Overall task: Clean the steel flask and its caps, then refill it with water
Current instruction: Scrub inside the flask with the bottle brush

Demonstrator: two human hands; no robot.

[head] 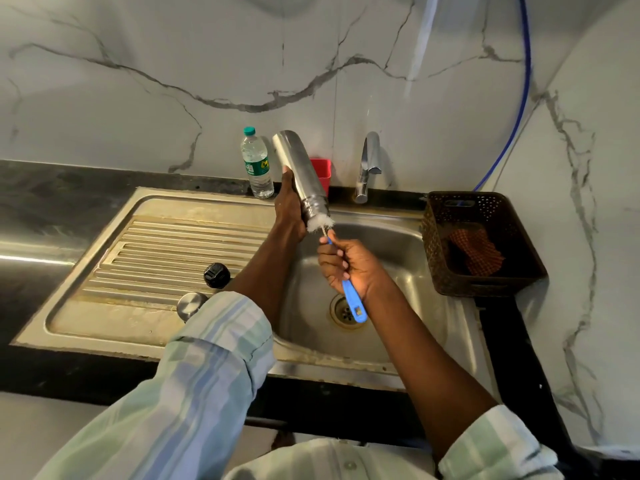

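Over sink (pixel 398 244), flask (pixel 299 171) in hands (pixel 289 209).

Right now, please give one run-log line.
left hand: holds steel flask mouth-down | right hand: bottle brush at mouth | caps: off

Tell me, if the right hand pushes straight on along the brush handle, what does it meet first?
Probably the steel flask: the right hand points the blue bottle brush up at its open mouth, where the white bristles already sit. Depth is hard to judge.

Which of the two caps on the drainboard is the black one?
The black cap, farther from the person; the steel cap sits nearer, partly hidden by the left sleeve.
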